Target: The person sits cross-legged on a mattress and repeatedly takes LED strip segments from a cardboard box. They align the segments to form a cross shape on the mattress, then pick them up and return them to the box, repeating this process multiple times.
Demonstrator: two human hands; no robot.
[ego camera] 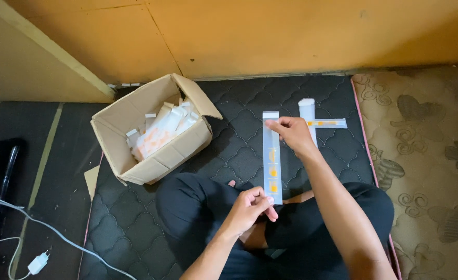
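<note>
Your left hand (250,205) pinches the near end of a long, narrow translucent packet (273,158) with orange markings, thumb and fingertips closed on its lower edge just above your crossed legs; your right hand (294,134) pinches the far end near the white top band, fingers closed on the right edge. The packet is stretched flat between both hands, running lengthwise away from you over the black quilted mat (229,129).

To handle this step well, keep both pinches on the margins only; grip the edges, not the orange-printed middle, so the film stays unmarked. Hold light, even tension between the hands; too much pull is likely to distort a thin sleeve, too little lets it sag. Keep the strip straight and parallel to the mat; avoid twisting one end against the other.

Two similar packets (317,122) lie crossed on the mat just beyond your right hand, one upright and one across it; keep the held packet apart from them. An open cardboard box (151,135) holding many more packets stands to your left, well apart from the left hand. A white charger and cable (37,262) lie on the floor at far left.
</note>
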